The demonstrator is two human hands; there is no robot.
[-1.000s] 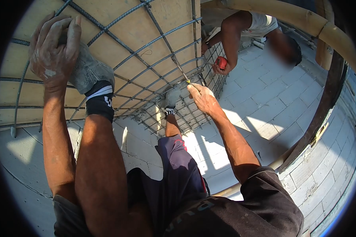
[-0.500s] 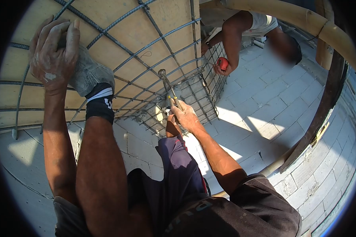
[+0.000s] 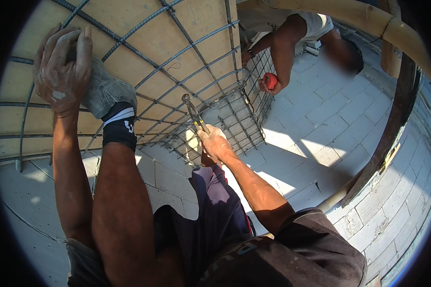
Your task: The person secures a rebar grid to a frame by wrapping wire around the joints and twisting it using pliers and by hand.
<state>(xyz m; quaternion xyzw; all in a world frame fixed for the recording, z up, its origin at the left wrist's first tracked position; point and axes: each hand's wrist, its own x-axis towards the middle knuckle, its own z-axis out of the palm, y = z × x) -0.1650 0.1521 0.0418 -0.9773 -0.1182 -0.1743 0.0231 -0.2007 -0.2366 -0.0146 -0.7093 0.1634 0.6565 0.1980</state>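
One pincer tool point(image 3: 193, 113) in right hand point(image 3: 214, 142)

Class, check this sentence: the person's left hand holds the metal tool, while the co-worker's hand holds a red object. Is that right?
Not quite. The head view shows the person's right hand, not the left hand, holding the metal tool; the co-worker's hand does hold a red object.
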